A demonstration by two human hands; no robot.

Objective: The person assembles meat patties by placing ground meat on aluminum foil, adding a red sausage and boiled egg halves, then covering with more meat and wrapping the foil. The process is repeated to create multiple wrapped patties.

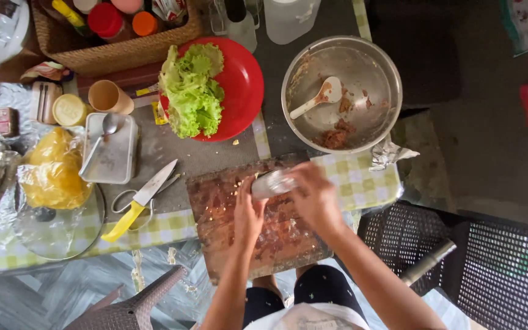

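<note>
Hands hold foil roll, bowl holds spoon

1. A board lies on the desk, at its near edge.
2. Both hands, left hand and right hand, meet over the board around a foil roll.
3. Behind the board: a plate with lettuce on it, and right of it a bowl with a spoon in it.
4. Left of the board lies a knife across scissors.
5. Behind the plate, to its left, stands a basket.

a home kitchen table is shown: around the wooden cutting board are set a lettuce plate, mixing bowl, and knife.
</note>
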